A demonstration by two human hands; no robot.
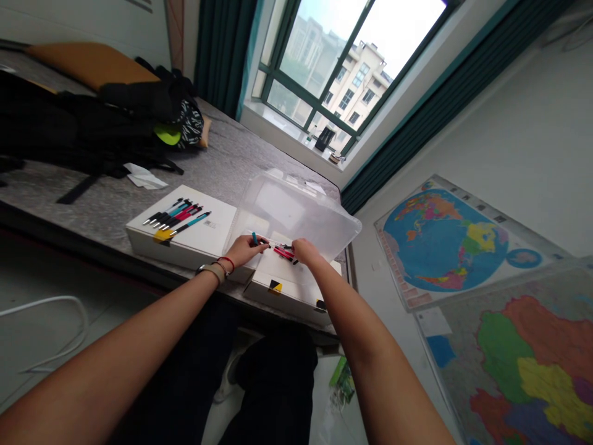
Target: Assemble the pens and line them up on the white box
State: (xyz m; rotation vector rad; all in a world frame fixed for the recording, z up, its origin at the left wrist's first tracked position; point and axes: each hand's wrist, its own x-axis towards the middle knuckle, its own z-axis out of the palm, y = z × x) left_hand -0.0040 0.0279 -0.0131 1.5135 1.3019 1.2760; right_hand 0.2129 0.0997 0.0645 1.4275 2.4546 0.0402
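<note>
My left hand (244, 251) pinches a teal pen part (254, 238) over the gap between two white boxes. To its right, my right hand (304, 251) has its fingers curled closed; what they grip is hidden. Red and dark pen pieces (283, 252) lie between the hands, close to the right fingertips. A row of several assembled pens (178, 216), teal, red and dark, rests on the left white box (217, 216). Beneath my hands is the right white box (296, 283), with a clear plastic case (301, 210) standing open behind it.
A grey table (222, 148) carries the boxes, a crumpled white tissue (144, 177) and black bags (83, 130) at the left. Yellow-black tape (275, 286) marks the box edges. Wall maps (449, 241) hang to the right, and a window (333, 80) is behind.
</note>
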